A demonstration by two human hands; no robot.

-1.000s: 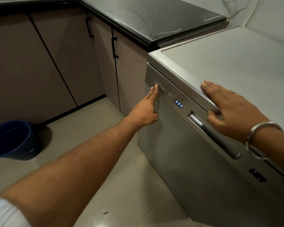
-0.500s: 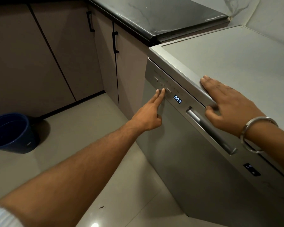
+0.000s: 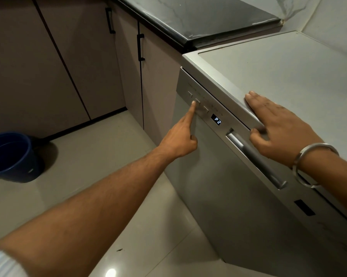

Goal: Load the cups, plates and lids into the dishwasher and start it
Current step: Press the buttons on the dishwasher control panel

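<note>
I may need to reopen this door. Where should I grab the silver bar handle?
Grip the silver bar handle on its free lower stretch, fingers curling in from below and the front; the right hand rests over its upper end, thumb beside it.

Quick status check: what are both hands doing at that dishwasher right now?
Left hand: index fingertip on the middle button. Right hand: flat on dishwasher top edge. Door closed, display reads P2. Nothing blocking.
</note>
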